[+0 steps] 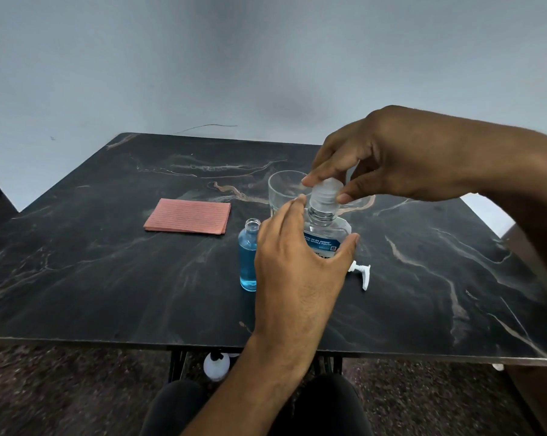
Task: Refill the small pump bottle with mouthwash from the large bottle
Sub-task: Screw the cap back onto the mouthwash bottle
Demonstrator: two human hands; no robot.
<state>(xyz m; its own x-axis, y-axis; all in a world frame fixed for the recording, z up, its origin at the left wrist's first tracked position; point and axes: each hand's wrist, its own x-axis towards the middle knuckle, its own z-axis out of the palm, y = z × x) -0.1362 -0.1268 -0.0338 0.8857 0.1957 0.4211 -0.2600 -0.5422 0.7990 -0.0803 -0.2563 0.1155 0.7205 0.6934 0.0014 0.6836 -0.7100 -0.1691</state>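
The large clear mouthwash bottle [327,231] stands upright on the black marble table [108,262]. My left hand [297,265] grips its body from the near side. My right hand [391,158] pinches the clear cap [327,190] on its neck from above. To the left stands the small bottle [248,256], uncapped and nearly full of blue liquid, touching or very close to my left hand. Its white pump head [361,273] lies on the table to the right of the large bottle.
A clear glass [281,191] stands just behind the large bottle. A folded pink cloth [188,215] lies at the left of the middle. A white bottle [216,366] sits on the floor under the table's near edge.
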